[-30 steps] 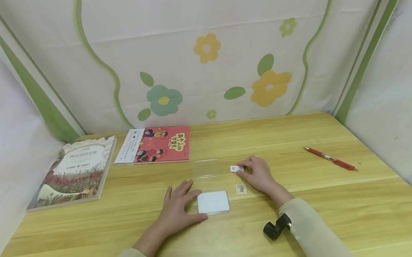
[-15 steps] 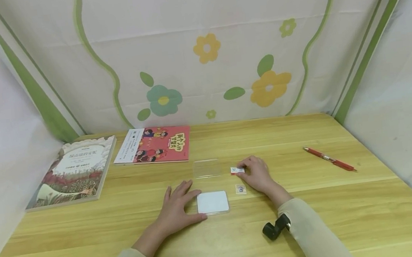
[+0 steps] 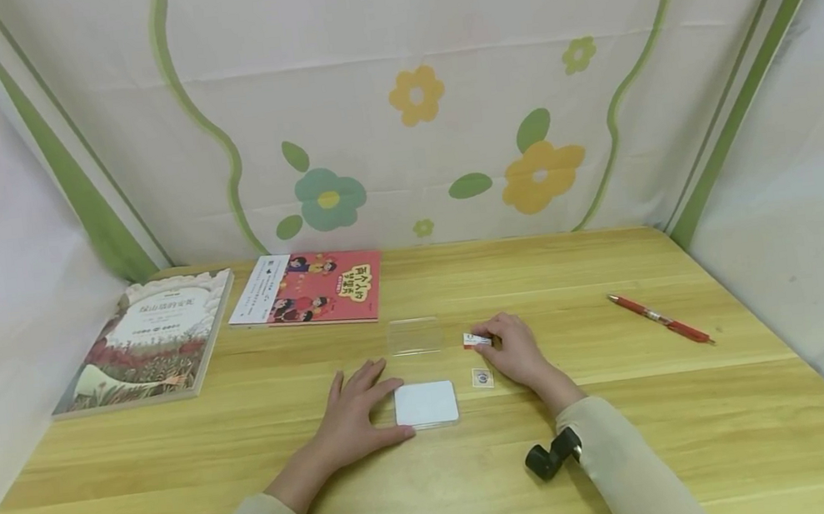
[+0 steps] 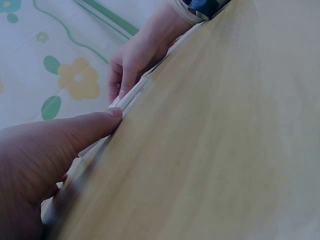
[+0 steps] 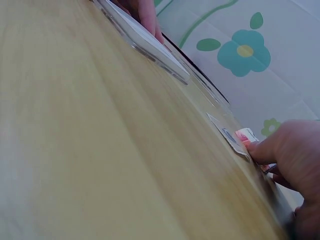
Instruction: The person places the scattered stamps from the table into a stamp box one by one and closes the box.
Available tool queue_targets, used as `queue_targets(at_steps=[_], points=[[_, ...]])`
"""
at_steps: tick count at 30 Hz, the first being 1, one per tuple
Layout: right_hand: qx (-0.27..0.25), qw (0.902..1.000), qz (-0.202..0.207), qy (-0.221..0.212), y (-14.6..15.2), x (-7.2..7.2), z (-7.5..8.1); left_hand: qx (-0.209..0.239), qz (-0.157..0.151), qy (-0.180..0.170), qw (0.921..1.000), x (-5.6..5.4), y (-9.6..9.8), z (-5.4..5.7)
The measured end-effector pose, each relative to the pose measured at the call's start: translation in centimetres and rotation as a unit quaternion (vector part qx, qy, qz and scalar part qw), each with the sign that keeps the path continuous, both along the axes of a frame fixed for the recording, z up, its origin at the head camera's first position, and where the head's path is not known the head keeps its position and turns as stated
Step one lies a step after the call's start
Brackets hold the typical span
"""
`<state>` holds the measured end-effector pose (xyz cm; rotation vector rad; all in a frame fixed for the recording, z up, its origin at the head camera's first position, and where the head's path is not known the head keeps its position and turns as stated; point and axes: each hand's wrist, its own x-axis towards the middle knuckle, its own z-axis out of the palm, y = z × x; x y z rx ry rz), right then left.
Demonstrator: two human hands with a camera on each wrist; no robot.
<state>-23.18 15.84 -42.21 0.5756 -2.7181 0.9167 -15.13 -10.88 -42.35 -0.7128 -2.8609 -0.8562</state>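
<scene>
In the head view, my left hand (image 3: 356, 413) holds the left side of a shallow clear plastic box (image 3: 430, 425), its index finger at the far corner and thumb at the near one. A white rectangular block (image 3: 425, 403) fills the box. My right hand (image 3: 516, 351) pinches a small white-and-red printed card (image 3: 472, 340), stamp-sized, between thumb and index finger; part is hidden by the fingers. In the right wrist view its red side (image 5: 244, 135) shows. Nearer me lies a second stamp-sized card (image 3: 482, 378) with a round bluish print, flat on the table.
A clear plastic lid (image 3: 414, 336) lies beyond the box. Two books, a red one (image 3: 325, 289) and a landscape-covered one (image 3: 150, 343), lie at the back left. A red pen (image 3: 660, 319) rests at the right on the wooden table (image 3: 438, 505).
The card in my right hand has turned slightly, and more of its red strip shows. My left hand stays on the box. The second card stays put.
</scene>
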Motion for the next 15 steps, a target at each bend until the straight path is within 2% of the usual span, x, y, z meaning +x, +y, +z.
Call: queue_targets(at_steps=[8,15], points=[[-0.004,0.9998,0.015,0.009,0.05,0.07,0.01,-0.001,0.001,-0.005,1.0,-0.01,0.03,0.16],[-0.014,0.9998,0.011,-0.001,0.08,0.11,-0.06,0.001,0.0,0.0,1.0,0.0,-0.05,0.05]])
